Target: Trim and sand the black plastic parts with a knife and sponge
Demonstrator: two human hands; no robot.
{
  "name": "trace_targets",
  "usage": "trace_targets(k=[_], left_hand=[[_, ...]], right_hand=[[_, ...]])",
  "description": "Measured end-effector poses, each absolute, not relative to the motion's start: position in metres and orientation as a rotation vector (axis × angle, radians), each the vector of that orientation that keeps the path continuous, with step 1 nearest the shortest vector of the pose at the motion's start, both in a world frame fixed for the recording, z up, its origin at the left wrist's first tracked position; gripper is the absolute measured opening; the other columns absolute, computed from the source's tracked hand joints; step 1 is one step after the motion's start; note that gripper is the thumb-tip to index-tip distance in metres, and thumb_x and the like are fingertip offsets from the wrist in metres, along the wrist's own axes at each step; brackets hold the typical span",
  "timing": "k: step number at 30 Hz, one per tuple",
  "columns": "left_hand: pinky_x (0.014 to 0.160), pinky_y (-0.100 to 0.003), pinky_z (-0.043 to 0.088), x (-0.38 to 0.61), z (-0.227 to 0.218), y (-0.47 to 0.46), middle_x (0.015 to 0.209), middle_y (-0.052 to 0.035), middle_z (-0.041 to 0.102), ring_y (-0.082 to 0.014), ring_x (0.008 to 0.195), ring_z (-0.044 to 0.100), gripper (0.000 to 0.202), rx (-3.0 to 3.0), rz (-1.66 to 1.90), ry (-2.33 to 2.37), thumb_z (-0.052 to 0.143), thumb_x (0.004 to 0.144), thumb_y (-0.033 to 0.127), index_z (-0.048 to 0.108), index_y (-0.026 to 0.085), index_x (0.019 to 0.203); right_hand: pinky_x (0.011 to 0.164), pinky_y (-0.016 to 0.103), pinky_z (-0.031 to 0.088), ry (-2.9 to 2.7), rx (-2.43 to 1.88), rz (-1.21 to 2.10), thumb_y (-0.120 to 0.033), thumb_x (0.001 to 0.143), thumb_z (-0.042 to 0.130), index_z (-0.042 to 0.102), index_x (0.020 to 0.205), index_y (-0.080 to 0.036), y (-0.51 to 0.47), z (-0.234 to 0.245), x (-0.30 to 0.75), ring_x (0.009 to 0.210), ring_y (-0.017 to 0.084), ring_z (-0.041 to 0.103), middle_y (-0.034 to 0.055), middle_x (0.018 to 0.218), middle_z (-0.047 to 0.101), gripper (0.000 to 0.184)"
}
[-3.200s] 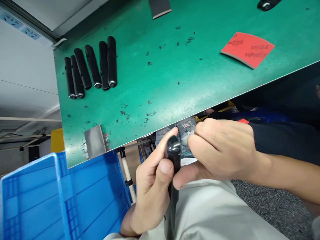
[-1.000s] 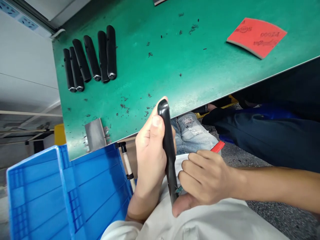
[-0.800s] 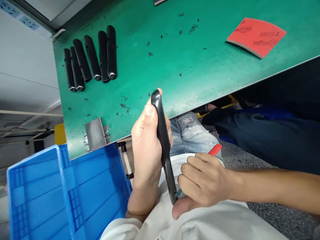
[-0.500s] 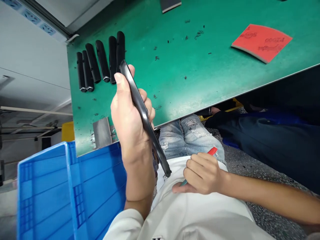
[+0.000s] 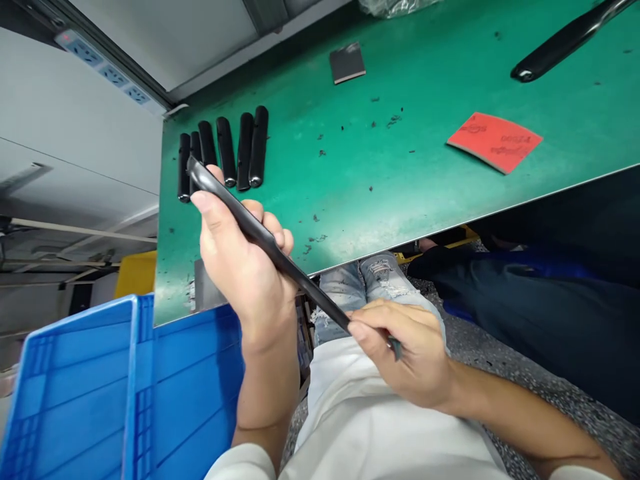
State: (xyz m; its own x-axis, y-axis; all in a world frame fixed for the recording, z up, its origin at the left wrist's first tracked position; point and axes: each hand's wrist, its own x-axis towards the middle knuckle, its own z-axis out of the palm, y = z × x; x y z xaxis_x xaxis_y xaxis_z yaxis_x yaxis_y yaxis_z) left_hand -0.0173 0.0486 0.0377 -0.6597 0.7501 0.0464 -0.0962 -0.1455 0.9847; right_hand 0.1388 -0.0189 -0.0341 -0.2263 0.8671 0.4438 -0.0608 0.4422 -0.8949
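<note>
Slim black bar in mid-air above a white-shirted lap, held in a closed left hand, fingers curled behind and thumb pressed along it. Right hand pinched on a small dark sliver, lower end of the bar meeting those fingers. Six matching bars side by side on a green workbench mat, another bar well apart at far right; finished or unfinished, impossible to tell from here. Dark flecks scattered across the mat. Red P2000 sanding pad and grey pad lying flat. Blue plastic crate at lower left, contents out of view.
</note>
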Motion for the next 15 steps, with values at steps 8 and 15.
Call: trace_targets(k=[8, 15], left_hand=[[0.048, -0.028, 0.023, -0.027, 0.049, 0.049, 0.071, 0.0044, 0.036, -0.0057, 0.055, 0.033, 0.034, 0.584, 1.961, 1.417, 0.036, 0.115, 0.042, 0.064, 0.024, 0.119], [0.063, -0.026, 0.053, -0.025, 0.036, 0.041, 0.098, -0.0041, 0.064, -0.0125, 0.082, 0.066, 0.04, 0.735, 1.886, 1.47, 0.041, 0.111, 0.052, 0.066, 0.024, 0.124]], right_hand=[[0.04, 0.02, 0.04, -1.216, -0.927, 1.177, -0.021, 0.096, 0.072, 0.045, 0.155, -0.028, 0.004, -0.046, 0.147, 0.048, 0.005, 0.043, 0.0109, 0.124, 0.071, 0.065], [0.077, 0.024, 0.059, -1.599, -0.528, 1.095, -0.023, 0.097, 0.074, 0.073, 0.101, -0.01, -0.003, -0.028, 0.143, 0.086, 0.015, 0.068, 0.0082, 0.091, 0.07, 0.014]])
